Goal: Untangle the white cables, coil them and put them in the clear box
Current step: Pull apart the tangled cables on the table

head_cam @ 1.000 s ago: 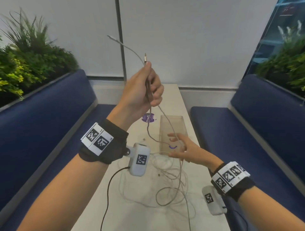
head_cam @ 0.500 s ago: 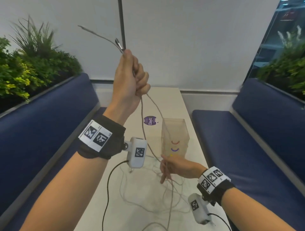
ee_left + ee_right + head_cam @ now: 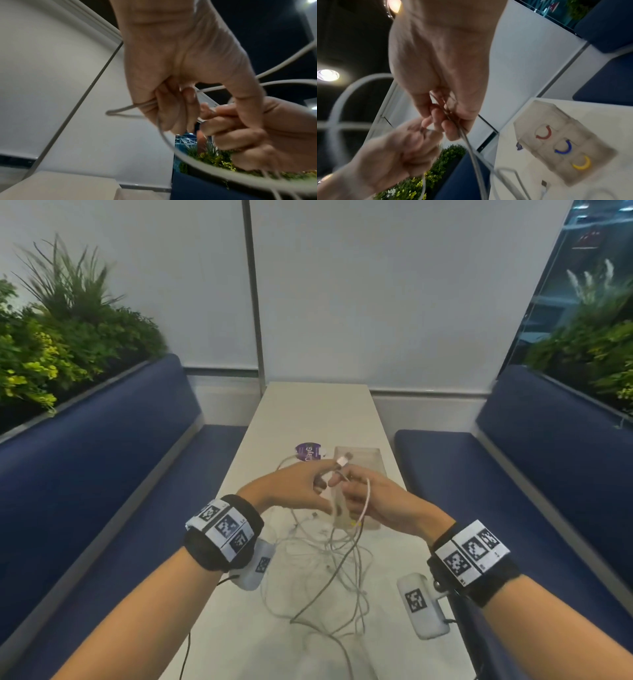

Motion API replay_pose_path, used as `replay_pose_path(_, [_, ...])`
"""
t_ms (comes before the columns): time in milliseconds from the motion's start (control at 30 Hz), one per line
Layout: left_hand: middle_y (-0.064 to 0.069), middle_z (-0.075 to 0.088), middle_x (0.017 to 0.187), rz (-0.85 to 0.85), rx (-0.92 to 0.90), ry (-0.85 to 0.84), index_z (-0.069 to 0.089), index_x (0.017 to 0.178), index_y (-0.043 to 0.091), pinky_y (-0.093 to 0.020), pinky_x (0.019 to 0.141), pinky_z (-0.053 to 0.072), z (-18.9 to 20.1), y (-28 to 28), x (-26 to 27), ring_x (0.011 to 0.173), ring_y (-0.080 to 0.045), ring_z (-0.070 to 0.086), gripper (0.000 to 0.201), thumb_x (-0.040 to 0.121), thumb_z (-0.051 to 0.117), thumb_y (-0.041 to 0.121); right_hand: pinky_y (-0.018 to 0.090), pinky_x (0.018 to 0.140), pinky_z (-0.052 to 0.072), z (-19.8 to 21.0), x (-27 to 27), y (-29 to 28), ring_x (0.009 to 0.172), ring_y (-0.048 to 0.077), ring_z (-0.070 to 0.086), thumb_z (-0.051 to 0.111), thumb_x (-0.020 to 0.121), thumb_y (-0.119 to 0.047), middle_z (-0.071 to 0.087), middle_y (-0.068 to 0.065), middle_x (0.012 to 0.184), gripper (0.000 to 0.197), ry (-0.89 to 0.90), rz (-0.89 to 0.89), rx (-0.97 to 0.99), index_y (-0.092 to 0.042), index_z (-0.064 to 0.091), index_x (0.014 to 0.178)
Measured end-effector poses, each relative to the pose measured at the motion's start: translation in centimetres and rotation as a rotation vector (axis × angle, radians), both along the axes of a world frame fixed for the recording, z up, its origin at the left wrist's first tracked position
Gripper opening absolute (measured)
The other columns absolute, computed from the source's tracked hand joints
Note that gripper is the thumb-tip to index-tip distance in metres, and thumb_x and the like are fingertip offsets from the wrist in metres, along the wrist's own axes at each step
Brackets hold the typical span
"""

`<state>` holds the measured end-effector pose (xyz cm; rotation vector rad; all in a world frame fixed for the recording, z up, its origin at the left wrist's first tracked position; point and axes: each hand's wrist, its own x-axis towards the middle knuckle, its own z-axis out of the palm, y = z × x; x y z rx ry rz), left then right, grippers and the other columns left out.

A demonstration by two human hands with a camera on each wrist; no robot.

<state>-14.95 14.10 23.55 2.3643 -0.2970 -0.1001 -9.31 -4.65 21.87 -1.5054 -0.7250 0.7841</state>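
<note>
Both hands meet above the table, just in front of the clear box [image 3: 373, 455]. My left hand [image 3: 308, 481] pinches a white cable near its USB plug [image 3: 342, 461], which sticks up between the fingertips. My right hand [image 3: 363, 494] grips the same cable [image 3: 367, 501], and a loop of it hangs over the fingers. The remaining white cables [image 3: 329, 563] lie tangled on the table under the hands. In the left wrist view my left hand [image 3: 173, 108] curls round the cable [image 3: 171, 147]. The right wrist view shows my right hand [image 3: 443, 119] pinching it beside the box [image 3: 556, 115].
The narrow white table [image 3: 315, 405] runs between two blue benches [image 3: 102, 474] up to a wall. A purple sticker [image 3: 307, 451] lies left of the box. Red, blue and yellow C-shaped marks [image 3: 563, 148] show on the box. Plants stand behind both benches.
My left hand has come down from high in the air with the cable end. My right hand has risen from the table to meet it and taken hold of the cable.
</note>
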Motion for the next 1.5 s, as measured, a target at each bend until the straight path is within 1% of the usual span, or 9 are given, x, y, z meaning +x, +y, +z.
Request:
replay_pose_path(167, [0.002, 0.034, 0.058, 0.085, 0.007, -0.088, 0.054, 0.067, 0.005, -0.027, 0.051, 0.024, 0.3, 0.9, 0.4, 0.047, -0.005, 0.028, 0.035, 0.093, 0.068, 0.024, 0.025, 0.054, 0.028, -0.1, 0.1, -0.3, 0.052, 0.010, 0.031, 0.048, 0.101, -0.007, 0.041, -0.006, 0.060, 0.008, -0.048, -0.047, -0.001, -0.007, 0.053, 0.108])
replay_pose_path(400, [0.010, 0.027, 0.040, 0.620, -1.082, -0.311, 0.041, 0.064, 0.018, -0.017, 0.035, 0.012, 6.6, 6.5, -0.6, 0.031, -0.005, 0.020, 0.033, 0.094, 0.051, 0.008, 0.022, 0.050, 0.026, -5.6, 2.1, -4.0, 0.048, 0.010, 0.022, 0.048, 0.101, -0.034, 0.028, -0.008, 0.055, 0.033, -0.015, -0.178, -0.201, -0.017, 0.040, 0.075])
replay_pose_path(500, [0.004, 0.036, 0.054, 0.522, -0.547, -0.182, 0.059, 0.093, 0.014, -0.018, 0.035, 0.019, 7.2, 5.7, -1.4, 0.038, -0.007, 0.028, 0.003, 0.093, 0.060, 0.011, 0.022, 0.048, 0.020, -5.8, 2.0, -3.6, 0.049, 0.010, 0.017, 0.043, 0.101, -0.042, 0.023, -0.008, 0.057, 0.041, 0.120, -0.238, -0.154, -0.022, 0.035, 0.066])
replay_pose_path(567, [0.003, 0.037, 0.060, 0.396, -0.199, -0.005, 0.062, 0.117, 0.024, -0.020, 0.037, 0.023, 5.4, 4.0, -1.3, 0.042, -0.008, 0.032, 0.029, 0.091, 0.066, 0.013, 0.022, 0.046, 0.019, -4.0, 1.3, -2.3, 0.048, 0.011, 0.017, 0.039, 0.103, -0.042, 0.023, -0.007, 0.057, 0.043, 0.138, -0.239, -0.100, -0.022, 0.033, 0.066])
replay_pose_path(767, [0.004, 0.031, 0.054, 0.140, -0.394, 0.272, 0.056, 0.135, 0.028, -0.023, 0.042, 0.019, -2.3, 0.0, -0.2, 0.041, -0.010, 0.026, 0.057, 0.083, 0.071, 0.012, 0.019, 0.042, 0.011, 2.1, -0.6, -0.2, 0.045, 0.009, 0.014, 0.034, 0.105, -0.038, 0.027, -0.006, 0.060, 0.036, 0.095, -0.195, 0.074, -0.022, 0.029, 0.073])
replay_pose_path(967, [0.012, 0.048, 0.048, -0.078, -0.076, 0.209, 0.073, 0.107, 0.015, -0.016, 0.049, 0.034, -4.4, -4.2, 0.1, 0.050, -0.010, 0.044, 0.034, 0.084, 0.077, 0.039, 0.024, 0.048, 0.005, 4.5, -2.2, 0.5, 0.055, 0.014, 0.006, 0.032, 0.104, -0.019, 0.022, -0.001, 0.067, 0.029, 0.120, -0.165, 0.235, -0.022, 0.040, 0.076])
replay_pose_path(1133, [0.014, 0.059, 0.064, -0.086, 0.111, 0.190, 0.069, 0.080, 0.016, -0.009, 0.058, 0.036, -6.4, -3.5, 1.3, 0.057, 0.006, 0.053, 0.021, 0.094, 0.066, 0.032, 0.025, 0.044, 0.013, 5.7, -2.2, -1.3, 0.049, 0.010, 0.019, 0.036, 0.105, -0.020, 0.031, -0.007, 0.059, 0.021, -0.228, -0.211, 0.012, -0.011, 0.052, 0.094])
replay_pose_path(1300, [0.002, 0.063, 0.082, 0.086, 0.432, 0.102, 0.066, 0.091, 0.017, -0.026, 0.064, 0.044, -7.3, -1.8, 2.3, 0.078, -0.021, 0.060, 0.010, 0.087, 0.066, 0.026, 0.014, 0.053, 0.035, 8.0, -2.6, -2.7, 0.053, 0.006, 0.043, 0.049, 0.101, -0.027, 0.050, -0.004, 0.065, 0.016, -0.857, -0.293, -0.189, -0.026, 0.065, 0.102])
replay_pose_path(1500, [-0.013, 0.066, 0.117, 0.330, 0.599, 0.088, 0.067, 0.111, 0.011, -0.037, 0.085, 0.052, -7.9, 0.6, 2.6, 0.105, -0.035, 0.064, 0.027, 0.090, 0.052, 0.016, 0.033, 0.060, 0.045, 9.2, -2.2, -3.4, 0.058, 0.019, 0.050, 0.054, 0.097, -0.034, 0.058, 0.005, 0.060, 0.013, -1.150, -0.257, -0.373, -0.032, 0.065, 0.104])
